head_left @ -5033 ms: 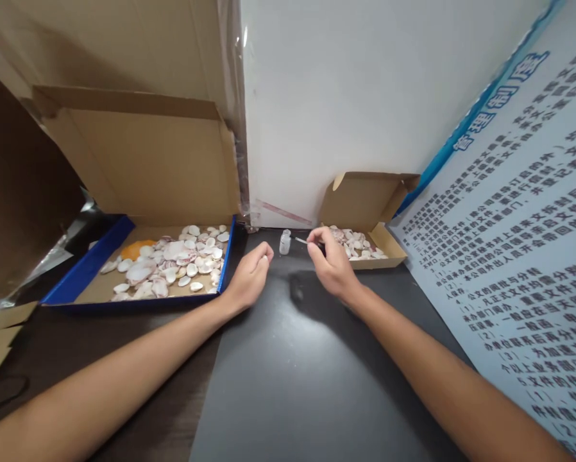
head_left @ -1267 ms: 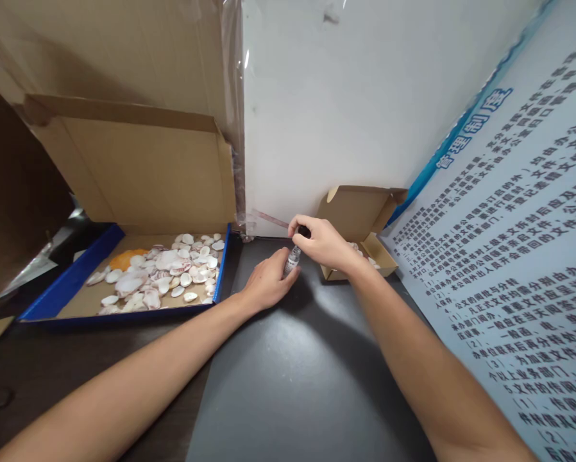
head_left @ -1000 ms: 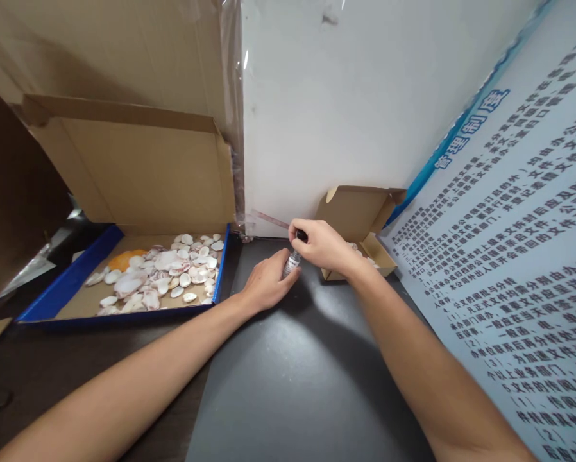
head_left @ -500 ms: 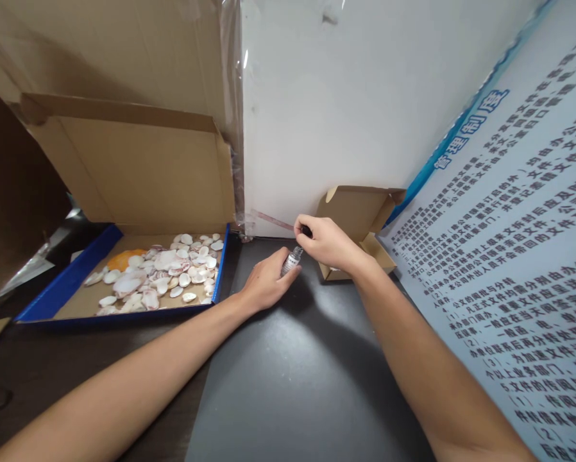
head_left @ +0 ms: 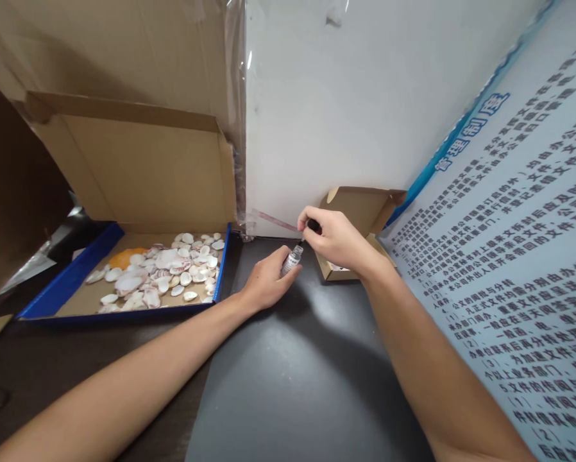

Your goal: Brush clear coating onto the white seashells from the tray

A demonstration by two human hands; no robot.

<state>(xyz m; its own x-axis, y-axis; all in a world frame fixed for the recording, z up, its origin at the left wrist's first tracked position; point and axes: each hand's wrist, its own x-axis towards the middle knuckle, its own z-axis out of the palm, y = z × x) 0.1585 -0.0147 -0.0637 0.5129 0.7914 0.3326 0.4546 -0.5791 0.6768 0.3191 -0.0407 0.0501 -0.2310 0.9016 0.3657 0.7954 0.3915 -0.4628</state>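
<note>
In the head view, the left hand (head_left: 267,281) lies near the middle of the frame, its thumb and fingers closed around a small clear bottle (head_left: 292,260) with a pale label; the bottle is tilted, its open mouth toward the upper right, and whether its base touches the table (head_left: 278,391) cannot be told; just right of it, the right hand (head_left: 338,240) pinches a black cap (head_left: 313,225) between thumb and fingers; a thin dark stem (head_left: 300,243) shows between these fingers and the mouth of the bottle, though its lower end is too small to make out.

At the middle left of the frame stands an open box with blue walls (head_left: 81,273), its brown lid (head_left: 153,170) raised behind it; pale shells (head_left: 167,260) are spread over its floor, with an orange piece (head_left: 125,258) among them toward the left; right of centre, partly hidden behind the right hand, sits a small cardboard box (head_left: 340,276), also with its lid up; a white board (head_left: 365,96) fills the upper middle; a pale blue panel (head_left: 504,269) printed with dark characters slants down the right side; brown cardboard (head_left: 124,58) covers the upper left.
</note>
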